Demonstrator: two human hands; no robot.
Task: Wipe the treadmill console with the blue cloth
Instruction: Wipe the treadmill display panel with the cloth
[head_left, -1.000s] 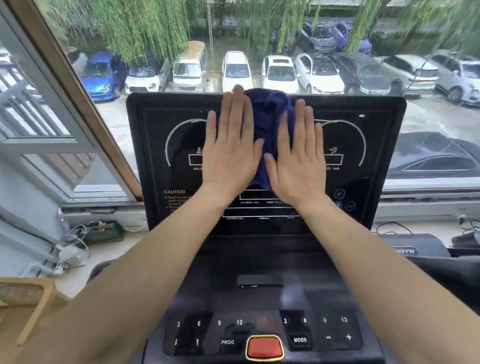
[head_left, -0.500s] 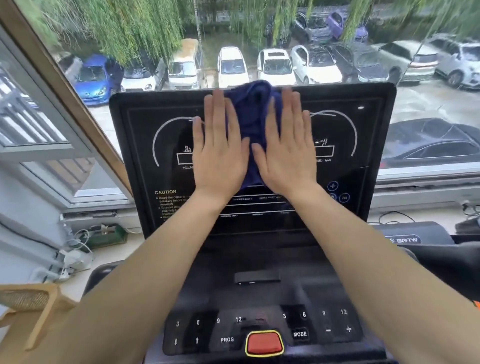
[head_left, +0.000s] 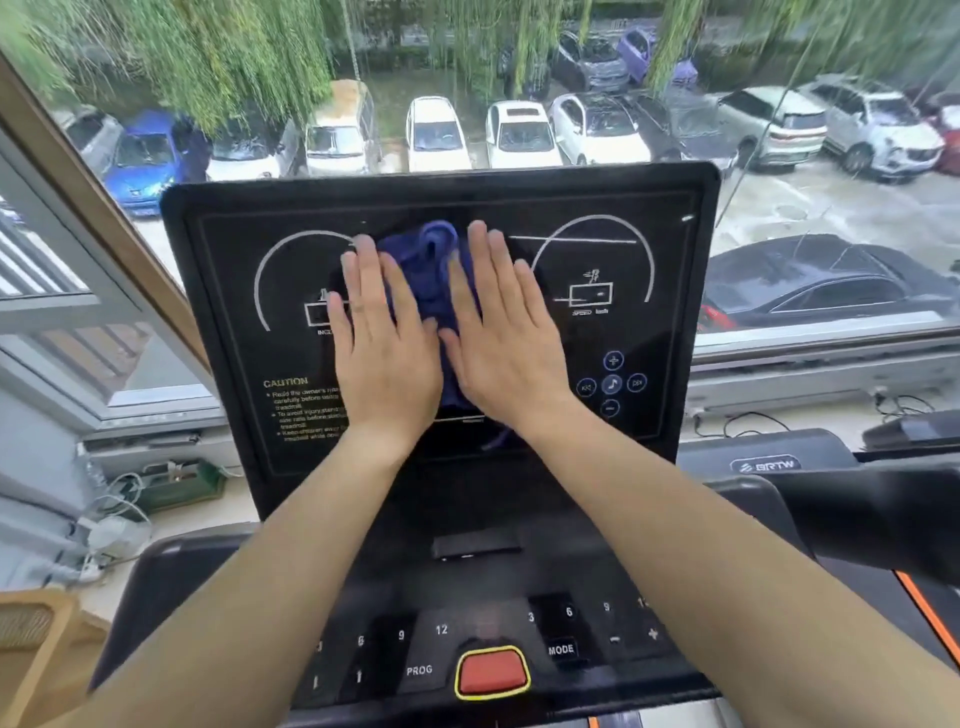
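Observation:
The black treadmill console (head_left: 228, 270) stands upright in front of me with white dial markings and a caution label. A dark blue cloth (head_left: 423, 270) is bunched against the middle of its display. My left hand (head_left: 382, 353) lies flat on the cloth's left side and my right hand (head_left: 511, 348) flat on its right side, thumbs nearly touching. Both palms press the cloth onto the screen. The cloth's top sticks out above my fingertips, and a small corner hangs below my right wrist.
Below the display is a button deck with a red stop button (head_left: 492, 673) and PROG and MODE keys. A window with parked cars lies behind. Cables and a plug strip (head_left: 111, 535) sit on the sill at left; a second machine (head_left: 769, 462) is at right.
Both hands and the cloth have slid down from the console's top edge to the middle of the display. The view has tilted so more of the panel's top shows.

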